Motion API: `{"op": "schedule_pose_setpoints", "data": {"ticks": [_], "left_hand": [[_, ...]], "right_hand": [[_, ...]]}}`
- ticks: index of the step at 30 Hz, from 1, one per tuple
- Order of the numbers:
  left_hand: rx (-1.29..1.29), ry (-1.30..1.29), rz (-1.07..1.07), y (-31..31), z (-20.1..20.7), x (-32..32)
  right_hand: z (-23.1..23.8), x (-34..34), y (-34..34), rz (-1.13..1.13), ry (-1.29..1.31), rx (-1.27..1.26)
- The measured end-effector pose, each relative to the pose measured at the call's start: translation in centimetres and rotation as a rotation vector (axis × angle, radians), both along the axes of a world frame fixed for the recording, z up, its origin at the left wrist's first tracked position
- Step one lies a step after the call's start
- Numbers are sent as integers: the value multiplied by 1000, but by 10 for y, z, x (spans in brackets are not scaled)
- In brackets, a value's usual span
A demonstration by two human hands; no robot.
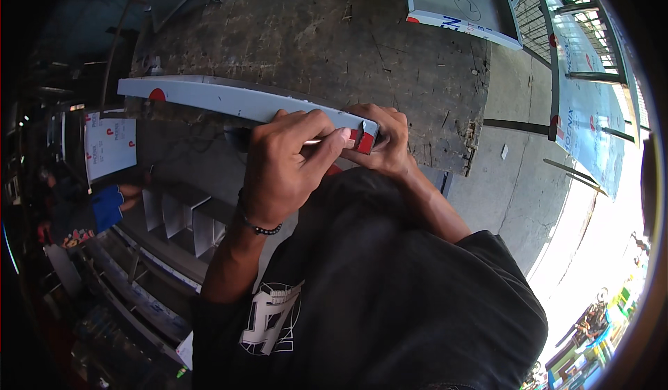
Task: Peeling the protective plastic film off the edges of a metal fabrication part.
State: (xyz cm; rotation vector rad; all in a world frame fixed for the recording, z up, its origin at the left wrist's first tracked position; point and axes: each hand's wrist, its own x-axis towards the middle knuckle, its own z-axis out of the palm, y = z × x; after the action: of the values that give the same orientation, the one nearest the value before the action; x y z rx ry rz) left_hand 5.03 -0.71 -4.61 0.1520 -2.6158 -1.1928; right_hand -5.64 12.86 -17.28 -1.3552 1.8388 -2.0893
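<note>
A long, pale-filmed metal panel lies edge-on along the near side of the worktable, with red marks toward both ends. My left hand is closed in a pinch at its right end, thumb pressed by the red patch. Between the fingers shows a thin pale sliver, mostly hidden, so its kind is unclear. My right hand wraps round the panel's right corner from the far side, its fingers partly hidden. A dark mark crosses the film between the hands.
The scuffed dark worktable spreads beyond the panel. A filmed metal tray-like piece sits at its far right. Another filmed panel stands on a frame to the right. At left, a person in blue shorts is near metal shelving pieces.
</note>
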Motion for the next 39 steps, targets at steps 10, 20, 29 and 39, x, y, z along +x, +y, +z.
{"op": "schedule_pose_setpoints", "data": {"ticks": [10,20,29,39], "left_hand": [[-136,77,-13,7,-1,-1],[-123,64,26,11,-3,2],[246,263,266,-11,-1,-11],[-148,170,399,-33,-24,-44]], "right_hand": [[0,-2,1,-11,2,26],[-4,-1,2,0,45,-3],[15,-5,10,29,4,163],[95,-40,57,16,624,329]]}}
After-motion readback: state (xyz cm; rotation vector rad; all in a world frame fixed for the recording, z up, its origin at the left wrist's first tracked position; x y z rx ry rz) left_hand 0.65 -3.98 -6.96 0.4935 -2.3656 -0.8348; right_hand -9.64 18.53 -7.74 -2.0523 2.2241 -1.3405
